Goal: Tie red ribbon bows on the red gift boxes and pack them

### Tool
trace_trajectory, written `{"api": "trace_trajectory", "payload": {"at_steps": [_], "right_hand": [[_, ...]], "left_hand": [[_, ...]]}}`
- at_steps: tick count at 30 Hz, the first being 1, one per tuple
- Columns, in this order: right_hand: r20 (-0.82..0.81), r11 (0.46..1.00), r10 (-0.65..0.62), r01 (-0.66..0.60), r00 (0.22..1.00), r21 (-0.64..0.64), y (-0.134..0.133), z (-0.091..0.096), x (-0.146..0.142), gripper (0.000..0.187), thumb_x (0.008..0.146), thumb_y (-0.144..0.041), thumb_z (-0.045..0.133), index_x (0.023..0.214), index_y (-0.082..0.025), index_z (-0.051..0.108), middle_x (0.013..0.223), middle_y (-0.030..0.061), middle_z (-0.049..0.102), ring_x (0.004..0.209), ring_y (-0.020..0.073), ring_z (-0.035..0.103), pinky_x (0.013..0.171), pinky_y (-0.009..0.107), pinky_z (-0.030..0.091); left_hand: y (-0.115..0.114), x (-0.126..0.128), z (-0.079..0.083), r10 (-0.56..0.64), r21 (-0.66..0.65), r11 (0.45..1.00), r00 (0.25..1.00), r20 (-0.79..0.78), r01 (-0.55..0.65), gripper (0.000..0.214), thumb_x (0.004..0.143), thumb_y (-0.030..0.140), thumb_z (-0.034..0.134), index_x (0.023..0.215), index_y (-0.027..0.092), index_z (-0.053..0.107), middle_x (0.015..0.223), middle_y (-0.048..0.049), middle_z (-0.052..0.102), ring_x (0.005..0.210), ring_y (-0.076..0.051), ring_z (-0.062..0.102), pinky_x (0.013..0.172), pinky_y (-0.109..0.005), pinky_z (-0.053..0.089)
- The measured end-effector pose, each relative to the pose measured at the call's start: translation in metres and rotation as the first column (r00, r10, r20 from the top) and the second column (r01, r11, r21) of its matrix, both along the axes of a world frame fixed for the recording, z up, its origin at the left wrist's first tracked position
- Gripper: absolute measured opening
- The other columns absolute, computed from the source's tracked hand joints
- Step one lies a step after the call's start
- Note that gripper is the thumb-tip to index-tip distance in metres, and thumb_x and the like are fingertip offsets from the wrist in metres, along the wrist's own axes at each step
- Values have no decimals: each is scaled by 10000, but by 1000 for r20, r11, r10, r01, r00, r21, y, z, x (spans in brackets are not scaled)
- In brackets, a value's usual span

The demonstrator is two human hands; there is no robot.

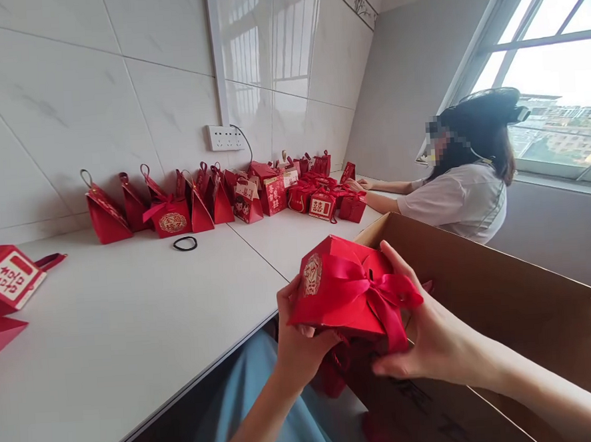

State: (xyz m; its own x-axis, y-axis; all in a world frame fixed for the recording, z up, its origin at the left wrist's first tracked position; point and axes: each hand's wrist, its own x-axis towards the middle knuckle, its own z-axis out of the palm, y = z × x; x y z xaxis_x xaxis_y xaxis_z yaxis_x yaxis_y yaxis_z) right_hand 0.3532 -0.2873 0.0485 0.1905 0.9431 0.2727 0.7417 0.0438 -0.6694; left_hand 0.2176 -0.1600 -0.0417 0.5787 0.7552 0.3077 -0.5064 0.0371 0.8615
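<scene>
Between my two hands, over the table's front edge, is a red gift box [342,258] with a satin ribbon bow [369,286] on top and a gold round emblem on one side. My left hand [300,341] grips its left side and underside, the thumb in front. On the right, my right hand [427,333] curls round the box and ribbon, thumb below and fingers behind. Below the box hang some red cords, partly hidden. An open cardboard carton [499,268] stands just right of and beneath the box; what it holds is mostly hidden.
Along the tiled wall, several red gift boxes [172,218] line the white table [181,308]. More red boxes [11,278] lie at the left edge. A black elastic band [185,243] rests mid-table. Another person [454,198] reaches towards the far boxes. A power strip [226,138] is on the wall.
</scene>
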Motion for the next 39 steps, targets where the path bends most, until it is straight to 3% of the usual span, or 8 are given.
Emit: {"api": "trace_trajectory", "payload": {"at_steps": [3, 7, 14, 17, 21, 24, 35, 39], "right_hand": [[197, 980, -123, 88, 973, 181, 3, -6, 1, 1082, 719, -355, 694, 1485, -230, -60, 1072, 120, 606, 966, 281, 638, 868, 501, 529], [344, 916, -280, 141, 896, 376, 6, -15, 5, 1026, 693, -391, 693, 1487, -193, 73, 1044, 127, 609, 1012, 316, 600, 878, 542, 503], [437, 936, -278, 140, 855, 323, 9, -12, -1, 1006, 675, -366, 693, 1477, -197, 110, 1242, 199, 491, 997, 328, 593, 773, 490, 544], [446, 948, -239, 108, 862, 299, 11, -9, -4, 996, 683, -325, 697, 1477, -207, 108, 1219, 192, 484, 951, 298, 605, 706, 426, 565], [392, 937, -239, 105, 888, 332, 12, -13, -4, 925, 731, -371, 677, 1474, -223, 147, 1195, 175, 491, 837, 242, 626, 661, 381, 570], [321, 933, -231, 116, 919, 340, 10, -18, -4, 846, 787, -399, 633, 1472, -251, 159, 1225, 171, 479, 760, 200, 640, 636, 354, 574], [305, 936, -201, 91, 931, 341, 5, -14, -11, 934, 718, -345, 713, 1463, -288, 152, 1332, 178, 410, 915, 245, 635, 752, 396, 583], [265, 942, -254, 175, 930, 287, -10, -8, 1, 971, 674, -318, 734, 1453, -285, 155, 1359, 179, 392, 989, 291, 620, 732, 398, 579]], "left_hand": [[16, -15, 6, -95, 194, 977, 995, 8, 91, 542, 725, 351, 679, 1220, 229, 494, 1284, -120, 495, 1171, -278, 508, 867, -363, 498], [31, -35, 32, 93, 231, 967, 992, 82, -110, 367, 826, 504, 485, 983, 192, 602, 1042, -90, 549, 964, -224, 546, 742, -313, 481], [5, -29, 71, 434, 480, 816, 890, -139, -323, 116, 850, 299, 580, 907, 203, 551, 816, -5, 586, 720, -112, 557, 678, -238, 484], [-5, -25, 72, 514, 645, 618, 852, 103, -450, 61, 849, 142, 557, 873, 196, 543, 764, 5, 530, 711, -98, 537, 638, -211, 478], [-23, -27, 72, 527, 852, 213, 790, 313, -479, 141, 801, 75, 580, 884, 185, 610, 704, 4, 525, 669, -104, 510, 615, -242, 473], [-35, -27, 72, 536, 879, 46, 754, 379, -474, 125, 807, 90, 546, 829, 177, 634, 635, 10, 547, 633, -110, 513, 631, -284, 475], [-45, -22, 67, 526, 831, 25, 714, 461, -555, 132, 755, 80, 559, 736, 203, 604, 602, 23, 515, 596, -109, 478, 607, -294, 440], [-2, -21, 60, 671, 810, 196, 678, 300, -552, 80, 795, 136, 574, 767, 202, 538, 619, 24, 513, 580, -112, 480, 577, -257, 431]]}}
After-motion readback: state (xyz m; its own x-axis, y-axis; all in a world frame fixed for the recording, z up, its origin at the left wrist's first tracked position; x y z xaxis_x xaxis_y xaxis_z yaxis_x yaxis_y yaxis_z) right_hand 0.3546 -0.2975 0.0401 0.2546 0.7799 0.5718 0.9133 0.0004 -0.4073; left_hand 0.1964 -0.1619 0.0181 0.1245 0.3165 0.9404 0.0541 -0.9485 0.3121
